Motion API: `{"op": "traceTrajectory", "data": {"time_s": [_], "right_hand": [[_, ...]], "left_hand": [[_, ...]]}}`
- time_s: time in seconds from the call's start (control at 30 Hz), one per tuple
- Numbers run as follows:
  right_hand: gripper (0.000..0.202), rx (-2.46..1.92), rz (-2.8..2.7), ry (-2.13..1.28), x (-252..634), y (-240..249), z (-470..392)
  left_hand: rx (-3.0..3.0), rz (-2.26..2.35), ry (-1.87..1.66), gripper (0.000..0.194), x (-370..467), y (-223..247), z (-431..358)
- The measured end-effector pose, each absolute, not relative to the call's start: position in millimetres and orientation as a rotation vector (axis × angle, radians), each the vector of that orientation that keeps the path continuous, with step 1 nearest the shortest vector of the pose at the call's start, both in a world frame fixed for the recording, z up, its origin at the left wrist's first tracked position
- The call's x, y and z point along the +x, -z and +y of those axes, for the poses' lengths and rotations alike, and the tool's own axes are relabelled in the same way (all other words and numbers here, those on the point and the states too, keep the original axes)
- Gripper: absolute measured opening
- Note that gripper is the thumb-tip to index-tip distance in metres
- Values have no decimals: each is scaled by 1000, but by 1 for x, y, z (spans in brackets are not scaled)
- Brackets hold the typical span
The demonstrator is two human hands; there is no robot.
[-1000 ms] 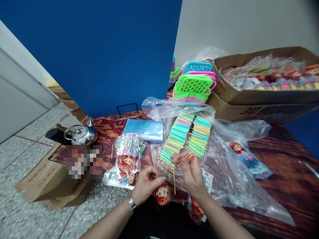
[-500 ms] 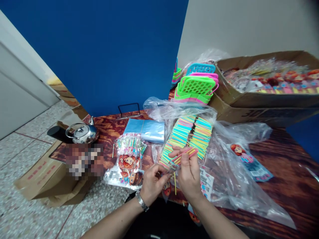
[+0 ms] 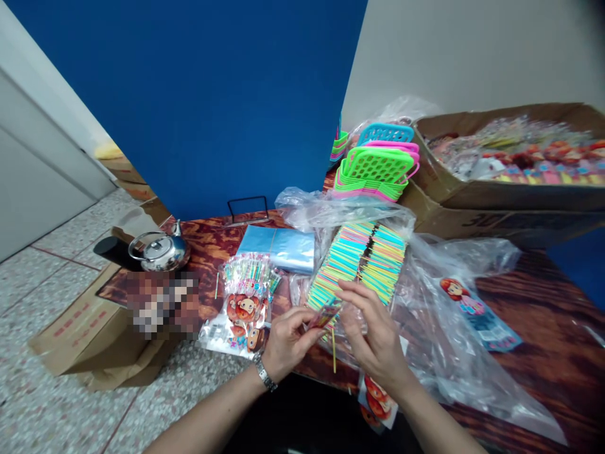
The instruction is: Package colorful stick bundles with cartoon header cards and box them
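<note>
My left hand, with a metal watch at the wrist, pinches a small printed plastic packet; coloured sticks seem to be inside it, though it is small and partly blurred. Close on its right, my right hand is open with fingers apart and nothing visible in it. Beyond both hands lie rows of thin coloured sticks in blue, yellow and pink, on clear plastic. A loose yellow stick lies below the packet. Printed packets with cartoon figures are piled left of my left hand.
Blue plastic sleeves lie behind the pile. Stacked coloured baskets and a cardboard box of packets stand at the back right. Clear plastic sheeting spreads right. A metal kettle is at the left; a printed packet hangs near the front edge.
My right hand held a bundle of pink and yellow sticks; now it has opened and moved slightly right. The packet stays in my left hand. The camera view has shifted a little.
</note>
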State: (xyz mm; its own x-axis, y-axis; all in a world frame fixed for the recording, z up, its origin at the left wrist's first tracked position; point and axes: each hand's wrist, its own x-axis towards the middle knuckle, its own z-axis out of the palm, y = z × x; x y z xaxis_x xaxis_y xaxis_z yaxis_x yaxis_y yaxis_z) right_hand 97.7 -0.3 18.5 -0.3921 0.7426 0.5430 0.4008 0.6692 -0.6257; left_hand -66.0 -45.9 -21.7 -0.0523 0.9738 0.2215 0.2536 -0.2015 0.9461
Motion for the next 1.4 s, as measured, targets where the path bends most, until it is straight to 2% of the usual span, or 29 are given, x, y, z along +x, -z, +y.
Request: {"op": "traceTrajectory", "data": {"time_s": [0.1, 0.27, 0.5, 0.73, 0.87, 0.97, 1.17, 1.3, 1.4], "right_hand": [[19, -802, -2148, -458, 98, -18, 3], [28, -764, -2106, -427, 99, -17, 4], [13, -726, -2304, -408, 102, -20, 9], [16, -715, -2293, -425, 100, -25, 8], [28, -739, -2255, -477, 106, -23, 10], [23, -765, -2374, -354, 118, -8, 13], [14, -620, -3021, 91, 131, 45, -1], [11, -454, -3074, 240, 131, 59, -7], [10, -343, -3057, 262, 130, 59, -4]], "left_hand": [[1556, 1306, -1306, 14, -67, 21, -45], [1572, 1348, -1315, 12, -70, 19, -46], [1627, 1346, -1294, 11, -73, 20, -47], [1694, 1371, -1299, 8, -72, 20, -48], [1694, 1485, -1218, 12, -84, 19, -52], [1592, 1688, -1179, 19, -112, 16, -52], [1621, 2030, -1018, 25, -178, 17, -32], [1796, 2275, -975, 27, -196, 34, -14], [1869, 2327, -1009, 36, -197, 44, -10]]}}
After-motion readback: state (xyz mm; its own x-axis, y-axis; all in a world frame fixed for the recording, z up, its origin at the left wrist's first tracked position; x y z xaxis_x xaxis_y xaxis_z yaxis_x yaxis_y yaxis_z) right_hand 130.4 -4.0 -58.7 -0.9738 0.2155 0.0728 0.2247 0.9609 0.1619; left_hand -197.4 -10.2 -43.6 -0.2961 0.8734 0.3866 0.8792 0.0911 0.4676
